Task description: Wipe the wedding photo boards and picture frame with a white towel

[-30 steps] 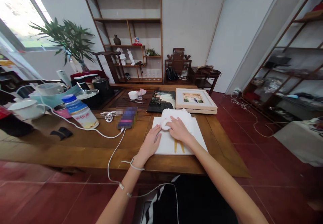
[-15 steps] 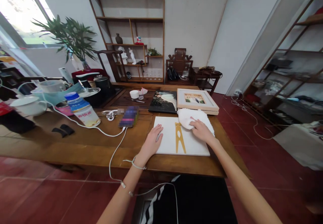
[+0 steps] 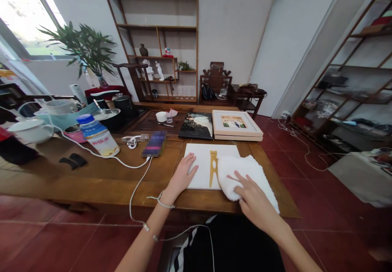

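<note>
A white canvas panel (image 3: 202,166) with a yellow cat-like figure (image 3: 213,168) lies flat near the front edge of the wooden table (image 3: 101,174). My left hand (image 3: 183,175) rests flat and open on the panel's left edge. My right hand (image 3: 255,204) presses on a white cloth (image 3: 245,174) at the panel's near right corner, fingers spread over it. The cloth covers the panel's right side and hangs toward the table edge.
Behind the panel lie a dark photo print (image 3: 196,125) and a framed picture (image 3: 235,124). To the left are a phone (image 3: 154,143) with a white cable (image 3: 134,190), a water bottle (image 3: 97,135), pots and bowls. Shelves stand at the back and right.
My right hand has dragged the cloth from the panel's far right corner down to its near right corner, uncovering more of the yellow figure. The left hand has stayed on the left edge.
</note>
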Demonstrator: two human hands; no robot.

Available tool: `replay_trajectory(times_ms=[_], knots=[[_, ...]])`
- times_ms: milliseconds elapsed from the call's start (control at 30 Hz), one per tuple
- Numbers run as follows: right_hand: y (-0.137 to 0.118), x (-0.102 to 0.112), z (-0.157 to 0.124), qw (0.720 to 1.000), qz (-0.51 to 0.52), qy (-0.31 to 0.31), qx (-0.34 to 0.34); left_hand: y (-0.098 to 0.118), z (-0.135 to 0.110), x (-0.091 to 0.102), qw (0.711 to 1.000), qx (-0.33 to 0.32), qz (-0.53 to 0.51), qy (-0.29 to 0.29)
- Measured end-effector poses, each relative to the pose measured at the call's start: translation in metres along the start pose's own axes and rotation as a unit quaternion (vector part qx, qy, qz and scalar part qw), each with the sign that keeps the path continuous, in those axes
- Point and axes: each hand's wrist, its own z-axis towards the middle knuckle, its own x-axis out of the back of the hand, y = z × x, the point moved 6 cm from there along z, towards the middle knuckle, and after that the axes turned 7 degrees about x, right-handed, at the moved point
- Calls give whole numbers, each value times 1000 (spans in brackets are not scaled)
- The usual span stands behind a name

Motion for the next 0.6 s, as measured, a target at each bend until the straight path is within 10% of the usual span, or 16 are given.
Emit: replay_trajectory(times_ms=[367, 600], knots=[[69, 6, 101, 996, -63, 27, -63, -4, 1, -1, 1000, 0, -3, -4], [43, -1, 69, 997, -60, 36, -20, -4, 1, -1, 1000, 5, -9, 0]])
